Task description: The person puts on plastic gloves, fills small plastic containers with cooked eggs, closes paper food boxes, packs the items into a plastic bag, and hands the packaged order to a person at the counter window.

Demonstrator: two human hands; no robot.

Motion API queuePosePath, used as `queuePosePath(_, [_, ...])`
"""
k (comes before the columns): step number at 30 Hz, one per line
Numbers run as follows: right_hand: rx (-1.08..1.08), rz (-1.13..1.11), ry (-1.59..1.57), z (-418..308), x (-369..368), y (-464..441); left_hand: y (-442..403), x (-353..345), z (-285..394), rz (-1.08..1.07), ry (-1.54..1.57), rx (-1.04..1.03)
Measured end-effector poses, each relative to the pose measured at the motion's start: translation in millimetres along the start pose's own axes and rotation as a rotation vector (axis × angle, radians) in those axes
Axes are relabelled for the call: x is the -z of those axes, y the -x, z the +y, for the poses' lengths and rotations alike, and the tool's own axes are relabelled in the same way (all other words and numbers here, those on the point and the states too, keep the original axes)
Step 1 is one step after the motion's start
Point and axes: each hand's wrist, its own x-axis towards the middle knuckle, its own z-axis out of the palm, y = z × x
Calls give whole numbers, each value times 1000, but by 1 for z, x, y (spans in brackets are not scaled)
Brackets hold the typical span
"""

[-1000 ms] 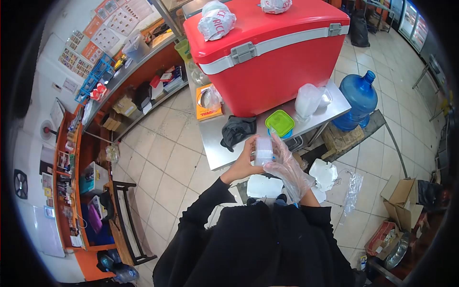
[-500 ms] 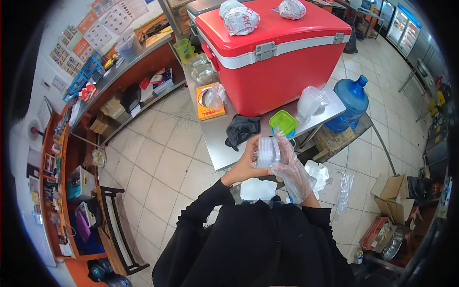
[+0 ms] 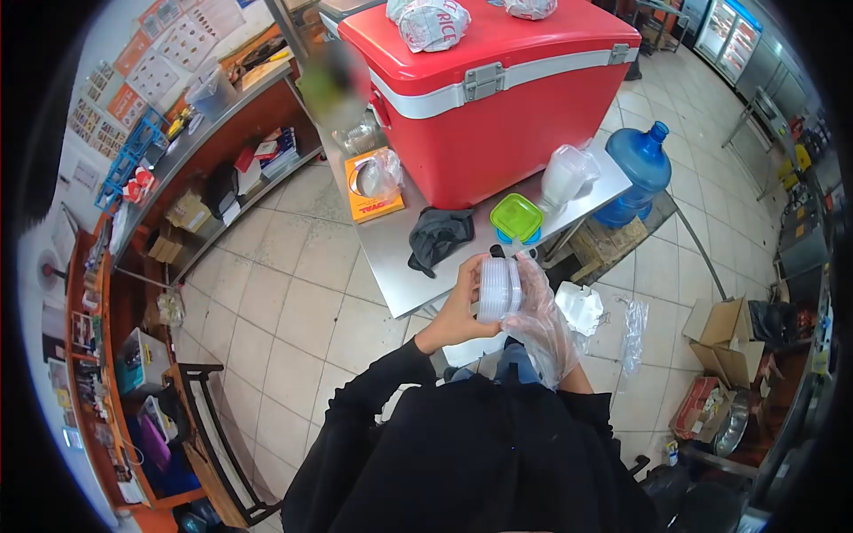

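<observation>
Between my hands is a stack of clear plastic lids [image 3: 499, 290], held on edge in front of my body. My bare left hand [image 3: 456, 313] wraps round the stack from the left. On the other side my right hand [image 3: 539, 311], in a loose clear plastic glove, presses against the stack. Beyond them on the steel table [image 3: 388, 275] lie a dark cloth [image 3: 440, 238] and a green-lidded container [image 3: 516, 217]. Stacked clear containers [image 3: 569, 176] stand at the table's right, beside the red cooler [image 3: 498, 124].
An orange box [image 3: 373, 200] sits by the cooler, which bears wrapped bundles [image 3: 430, 24]. A blue water jug [image 3: 636, 169] stands right of the table. Foam pieces [image 3: 579, 307] and an open carton [image 3: 724, 338] are lower right. A bench [image 3: 213, 435] is lower left.
The view has shifted, and the cooler and table now appear further left than half a second ago. My hands still hold the stack, with its rounded end turned more towards the camera.
</observation>
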Motion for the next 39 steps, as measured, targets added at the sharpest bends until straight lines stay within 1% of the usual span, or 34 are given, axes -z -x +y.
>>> queuePosePath(2, [3, -28, -14, -4, 7, -9, -7, -2, -4, 24, 47, -6])
queuePosePath(5, [-3, -70, -61, -9, 21, -23, -23, -7, -9, 71, -20, -5])
queuePosePath(7, [29, -78, -48, -7, 39, -32, -38, -11, -5, 37, -4, 34])
queuePosePath(8, [13, -81, -51, -14, 45, -35, -47, -14, -3, 15, 7, 55])
queuePosePath(10, [-25, -85, -54, -35, 59, -38, -63, -23, 3, -9, -67, 47])
queuePosePath(13, [-60, -152, 45, -41, 91, -48, -88, -33, 3, -42, -173, 24])
queuePosePath(16, [-11, -202, 165, -53, 117, -53, -108, -43, 4, -67, -240, -14])
queuePosePath(21, [46, -203, 204, -64, 146, -53, -127, -62, 9, -90, -311, -54])
queuePosePath(23, [63, -223, 253, -75, 151, -54, -131, -66, 14, -116, -330, -52])
queuePosePath(26, [64, -260, 345, -92, 155, -57, -132, -71, 17, -110, -408, -104])
queuePosePath(28, [53, -277, 411, -95, 157, -56, -130, -73, 20, -112, -441, -85])
queuePosePath(34, [30, -282, 291, -86, 153, -53, -120, -71, 11, -95, -355, -77])
queuePosePath(39, [121, -289, 282, -87, 145, -47, -108, -68, -2, -90, -336, -147])
